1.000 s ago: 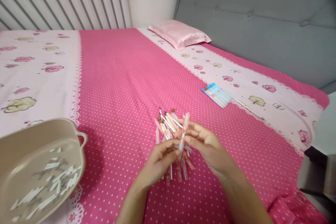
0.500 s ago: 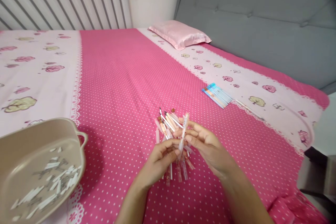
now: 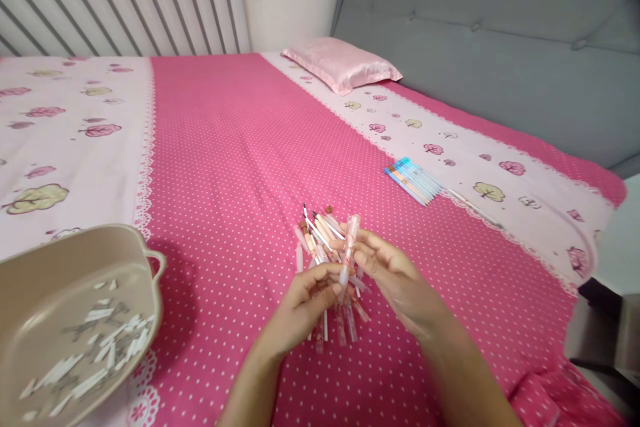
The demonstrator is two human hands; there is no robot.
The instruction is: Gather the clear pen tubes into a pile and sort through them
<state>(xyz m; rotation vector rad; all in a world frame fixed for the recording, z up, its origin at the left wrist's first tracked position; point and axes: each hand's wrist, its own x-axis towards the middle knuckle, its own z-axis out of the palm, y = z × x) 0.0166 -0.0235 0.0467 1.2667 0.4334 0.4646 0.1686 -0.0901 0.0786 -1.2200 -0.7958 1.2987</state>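
Over the bed, a pen with a clear, pink-patterned barrel stands tilted between my two hands. My left hand pinches its whitish lower end between thumb and fingertips. Higher up, my right hand has its fingers closed around the barrel. Beneath and behind both hands lies a loose heap of pen parts: pale tubes, white sticks with dark tips, and pink-patterned clear pieces. My hands cover part of this heap. A small brown piece rests at its far edge.
At left a beige basin with a handle holds many small white and grey pieces. Right of the heap lies a row of blue-topped pens, with one slim white pen beside it. Farther back are a pink pillow and a grey headboard.
The pen has turned in my fingers: white with dark markings showed before, and the pink pattern faces me now. Both hands stay in nearly the same place.
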